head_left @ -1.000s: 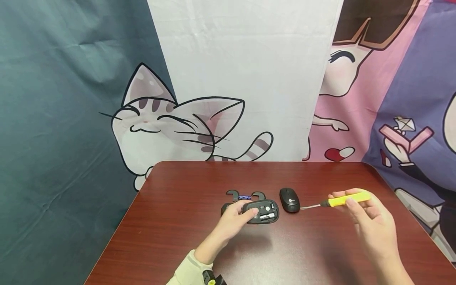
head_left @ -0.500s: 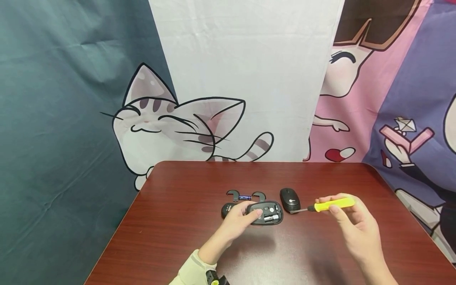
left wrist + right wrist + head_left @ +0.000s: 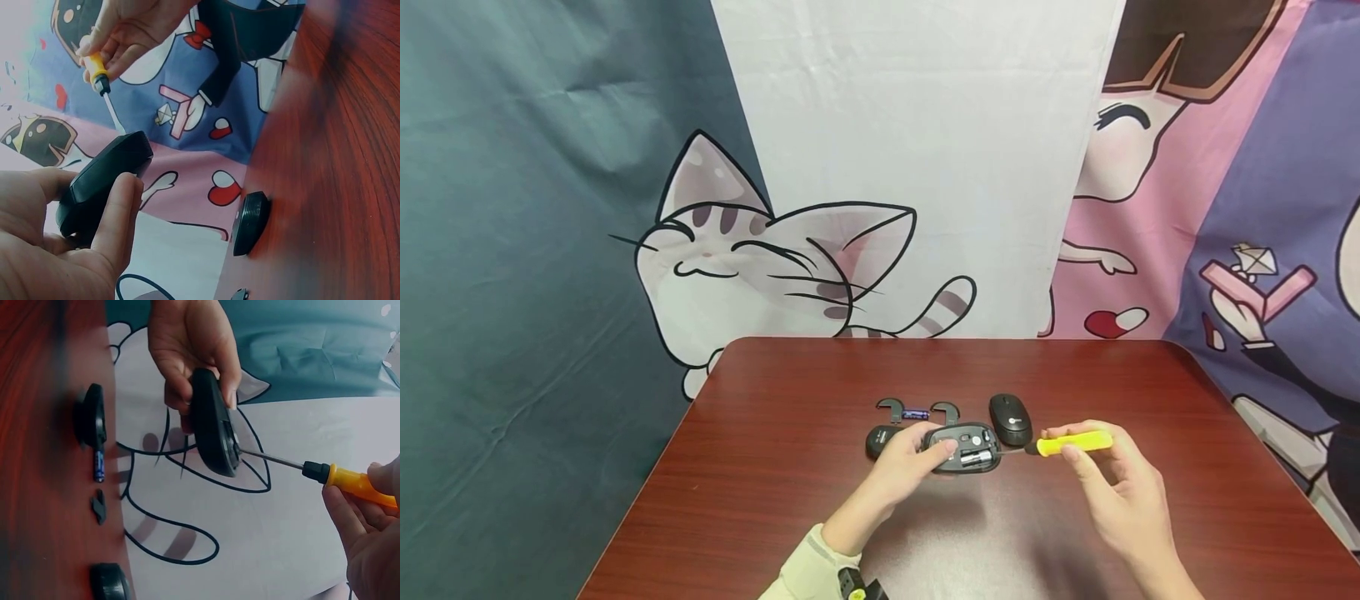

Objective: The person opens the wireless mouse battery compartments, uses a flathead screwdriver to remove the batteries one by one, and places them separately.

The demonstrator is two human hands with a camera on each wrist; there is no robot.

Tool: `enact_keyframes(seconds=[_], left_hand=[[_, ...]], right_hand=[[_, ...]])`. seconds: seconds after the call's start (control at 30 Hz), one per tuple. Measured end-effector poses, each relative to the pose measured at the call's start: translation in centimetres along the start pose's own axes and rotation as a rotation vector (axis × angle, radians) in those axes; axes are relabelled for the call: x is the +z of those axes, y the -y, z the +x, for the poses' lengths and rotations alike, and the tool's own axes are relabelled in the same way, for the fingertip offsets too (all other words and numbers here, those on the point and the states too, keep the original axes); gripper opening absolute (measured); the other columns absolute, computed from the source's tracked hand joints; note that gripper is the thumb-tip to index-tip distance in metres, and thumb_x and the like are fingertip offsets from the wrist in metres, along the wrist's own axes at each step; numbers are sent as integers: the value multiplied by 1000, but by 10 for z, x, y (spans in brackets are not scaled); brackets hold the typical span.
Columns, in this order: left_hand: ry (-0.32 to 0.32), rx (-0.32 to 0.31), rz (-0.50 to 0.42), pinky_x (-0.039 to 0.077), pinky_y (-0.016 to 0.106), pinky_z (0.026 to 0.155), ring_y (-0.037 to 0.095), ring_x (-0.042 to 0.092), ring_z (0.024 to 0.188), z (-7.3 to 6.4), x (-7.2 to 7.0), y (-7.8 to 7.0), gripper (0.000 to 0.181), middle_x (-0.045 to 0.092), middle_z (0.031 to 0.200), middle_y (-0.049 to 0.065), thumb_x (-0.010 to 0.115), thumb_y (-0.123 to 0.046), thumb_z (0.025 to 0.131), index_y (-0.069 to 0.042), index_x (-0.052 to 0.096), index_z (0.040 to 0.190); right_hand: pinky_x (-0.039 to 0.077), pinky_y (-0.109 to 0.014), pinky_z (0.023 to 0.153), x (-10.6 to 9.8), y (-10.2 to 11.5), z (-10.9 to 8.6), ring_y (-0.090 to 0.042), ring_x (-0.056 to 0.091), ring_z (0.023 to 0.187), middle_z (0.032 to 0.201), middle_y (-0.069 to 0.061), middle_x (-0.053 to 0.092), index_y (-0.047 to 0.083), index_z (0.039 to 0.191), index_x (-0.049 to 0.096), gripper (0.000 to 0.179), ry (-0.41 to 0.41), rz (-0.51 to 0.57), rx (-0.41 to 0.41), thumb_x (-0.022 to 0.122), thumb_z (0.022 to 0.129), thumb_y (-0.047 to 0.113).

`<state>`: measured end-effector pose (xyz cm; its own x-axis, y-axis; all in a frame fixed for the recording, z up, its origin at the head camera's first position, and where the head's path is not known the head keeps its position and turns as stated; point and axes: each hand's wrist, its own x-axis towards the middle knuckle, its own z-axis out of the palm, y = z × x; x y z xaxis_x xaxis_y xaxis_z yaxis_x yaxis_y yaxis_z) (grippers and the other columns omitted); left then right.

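Note:
My left hand (image 3: 904, 467) grips a black computer mouse (image 3: 973, 440) above the table, thumb on its underside. That underside faces up toward the head view, with its battery slot uncovered and a silvery battery (image 3: 976, 457) inside. Between fingers and thumb, my right hand (image 3: 1122, 492) holds a yellow-handled screwdriver (image 3: 1078, 442). Its thin metal shaft (image 3: 275, 459) points left, and the tip reaches the mouse's underside near the battery end in the right wrist view. Whether the tip presses on the mouse or just hovers at it, I cannot tell.
On the table (image 3: 760, 467) behind the held mouse lie a second black mouse (image 3: 1011, 419), a third dark mouse (image 3: 880, 441) partly behind my left hand, a blue battery (image 3: 915, 415) and two dark curved covers (image 3: 891, 408). A cartoon-printed curtain (image 3: 925, 167) hangs behind the table.
My right hand has moved left with the screwdriver, bringing its tip from beside the second mouse to the held mouse. My left hand has shifted slightly right with the mouse.

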<state>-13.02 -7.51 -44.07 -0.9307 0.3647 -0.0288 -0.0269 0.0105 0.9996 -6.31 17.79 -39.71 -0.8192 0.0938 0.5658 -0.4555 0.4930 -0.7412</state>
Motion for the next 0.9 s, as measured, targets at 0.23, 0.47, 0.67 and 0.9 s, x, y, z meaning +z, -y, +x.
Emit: enact_keyframes(seconds=[0.23, 0.47, 0.67, 0.9], left_hand=[[-18, -9, 16, 61, 55, 85, 20, 74, 82, 0, 2, -1, 32, 73, 99, 14, 67, -18, 98, 6, 63, 117], [-28, -12, -3, 62, 53, 84, 19, 73, 82, 1, 3, 0, 32, 74, 99, 16, 67, -18, 98, 7, 63, 118], [-18, -19, 15, 62, 52, 84, 23, 75, 82, 1, 5, 0, 32, 74, 99, 16, 67, -19, 98, 5, 64, 119], [-38, -10, 89, 64, 36, 74, 17, 72, 78, 1, 8, 0, 31, 74, 96, 11, 69, -22, 97, 3, 66, 115]], right_hand=[[53, -9, 90, 7, -5, -4, 0, 69, 99, 106, 0, 74, -5, 115, 64, 41, -42, 41, -93, 71, 79, -22], [51, -8, 91, 9, -6, -8, -1, 68, 99, 103, -4, 75, -4, 113, 65, 42, -106, 32, -148, 73, 77, -23], [51, -7, 90, 10, -3, -9, 1, 68, 98, 104, -3, 75, -3, 112, 66, 40, -102, 16, -133, 73, 77, -21], [51, -8, 92, 14, 0, -12, 6, 65, 100, 104, -4, 73, -4, 111, 65, 43, -105, -43, -168, 76, 74, -22]])
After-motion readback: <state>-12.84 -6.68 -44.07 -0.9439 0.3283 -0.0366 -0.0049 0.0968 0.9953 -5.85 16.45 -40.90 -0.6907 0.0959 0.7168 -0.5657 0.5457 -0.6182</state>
